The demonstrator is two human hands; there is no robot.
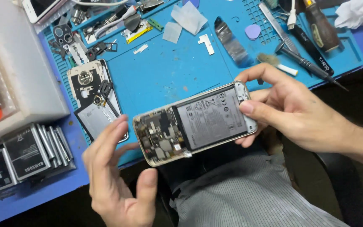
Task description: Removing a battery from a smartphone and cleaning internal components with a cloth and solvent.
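Gripping the opened phone [194, 124] by its far end, the right hand [293, 109] is pinching it with thumb on top and fingers underneath, holding it above the near edge of the blue mat [164, 75], battery and circuit board facing up. Left hand [114, 176] is hovering just beside the phone's near end, fingers spread, apart from it. Left of the phone, a removed back cover [92, 98] is lying on the mat. Beyond the phone, screwdrivers [311, 40] are resting. Far left of the phone, spare batteries [22, 155] are sitting stacked.
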